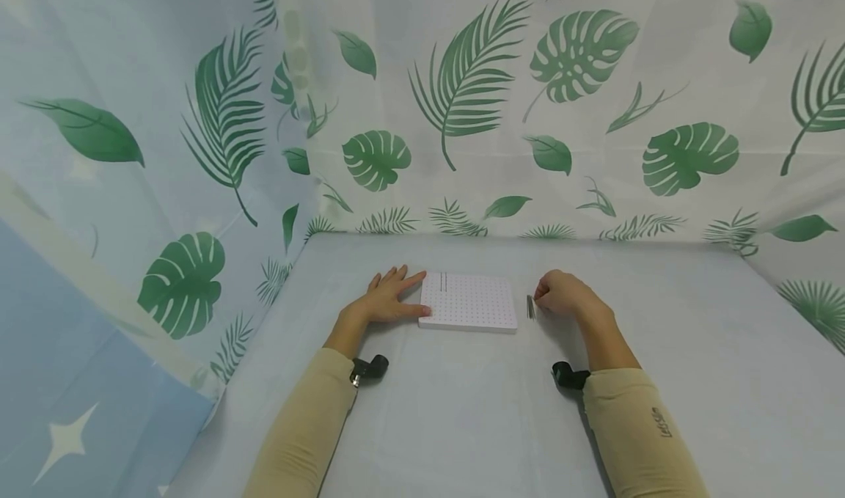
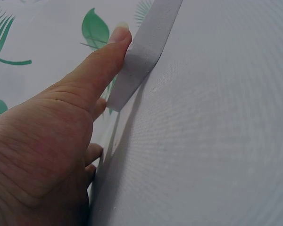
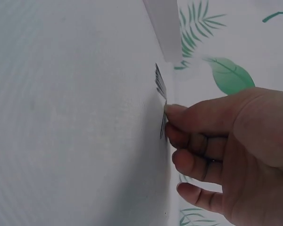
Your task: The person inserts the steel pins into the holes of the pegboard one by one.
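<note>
A white board [image 1: 472, 304] with rows of small holes lies on the table. Two thin dark pins [image 1: 444, 282] are at its upper left part; whether they stand in holes I cannot tell. My left hand [image 1: 385, 301] is spread at the board's left side, its thumb and forefinger touching the edge. To the right of the board lies a small group of thin metal pins [image 1: 530, 307]. Over it, my right hand [image 1: 566, 293] pinches one thin metal pin [image 3: 163, 123] between thumb and forefinger, the other fingers loosely bent. Several pins [image 3: 159, 81] lie just beyond those fingertips in the right wrist view.
A pale cloth covers the table [image 1: 462, 410]. Behind it hangs a white curtain [image 1: 475, 116] printed with green leaves, and another leaf-printed curtain [image 1: 165, 190] closes off the left side. Each wrist carries a small black camera [image 1: 569, 375].
</note>
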Action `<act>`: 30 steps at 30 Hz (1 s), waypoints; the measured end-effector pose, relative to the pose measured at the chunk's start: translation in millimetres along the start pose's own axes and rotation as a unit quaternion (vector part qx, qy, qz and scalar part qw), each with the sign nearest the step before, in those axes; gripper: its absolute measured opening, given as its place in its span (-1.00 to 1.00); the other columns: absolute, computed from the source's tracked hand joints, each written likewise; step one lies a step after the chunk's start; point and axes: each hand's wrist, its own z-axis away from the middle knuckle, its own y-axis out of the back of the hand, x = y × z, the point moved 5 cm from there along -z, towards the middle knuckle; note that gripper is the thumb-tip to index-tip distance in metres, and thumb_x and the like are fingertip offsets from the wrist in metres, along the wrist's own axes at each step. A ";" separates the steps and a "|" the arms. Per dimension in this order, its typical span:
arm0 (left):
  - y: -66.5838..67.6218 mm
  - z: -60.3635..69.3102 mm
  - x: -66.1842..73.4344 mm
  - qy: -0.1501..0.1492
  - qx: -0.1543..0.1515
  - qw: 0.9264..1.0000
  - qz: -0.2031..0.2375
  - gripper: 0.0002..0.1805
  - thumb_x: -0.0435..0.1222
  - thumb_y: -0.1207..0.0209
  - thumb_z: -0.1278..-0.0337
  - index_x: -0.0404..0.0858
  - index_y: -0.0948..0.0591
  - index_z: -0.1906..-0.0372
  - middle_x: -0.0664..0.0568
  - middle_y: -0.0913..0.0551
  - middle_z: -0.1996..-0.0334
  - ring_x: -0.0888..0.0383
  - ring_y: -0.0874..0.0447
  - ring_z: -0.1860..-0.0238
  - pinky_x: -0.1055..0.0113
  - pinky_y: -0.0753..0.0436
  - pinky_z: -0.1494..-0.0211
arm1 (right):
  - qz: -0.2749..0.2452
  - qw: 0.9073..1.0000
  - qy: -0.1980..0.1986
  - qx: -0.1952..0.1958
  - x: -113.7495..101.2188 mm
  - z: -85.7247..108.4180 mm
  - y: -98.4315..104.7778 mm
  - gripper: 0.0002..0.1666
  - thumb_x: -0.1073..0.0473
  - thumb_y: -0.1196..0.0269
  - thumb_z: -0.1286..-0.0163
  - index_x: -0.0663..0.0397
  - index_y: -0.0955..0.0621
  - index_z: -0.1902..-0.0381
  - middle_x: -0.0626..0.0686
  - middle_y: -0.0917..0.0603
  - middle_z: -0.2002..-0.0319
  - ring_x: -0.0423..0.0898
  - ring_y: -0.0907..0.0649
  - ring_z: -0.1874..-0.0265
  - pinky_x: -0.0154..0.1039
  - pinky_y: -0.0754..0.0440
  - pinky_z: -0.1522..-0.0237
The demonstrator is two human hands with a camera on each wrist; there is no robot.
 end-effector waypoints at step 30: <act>-0.3 0.4 -0.2 0.001 0.004 1.000 -0.001 0.03 0.38 -0.23 -0.15 0.15 -0.17 -0.66 -0.22 0.07 -0.70 -0.21 0.25 -0.72 -0.21 0.32 -0.70 | 0.032 0.999 -0.005 0.038 -4.1 4.6 2.7 -0.66 0.33 0.06 -0.60 0.49 -0.53 -0.11 0.47 -0.65 -0.06 0.33 -0.67 -0.02 0.21 -0.65 -0.06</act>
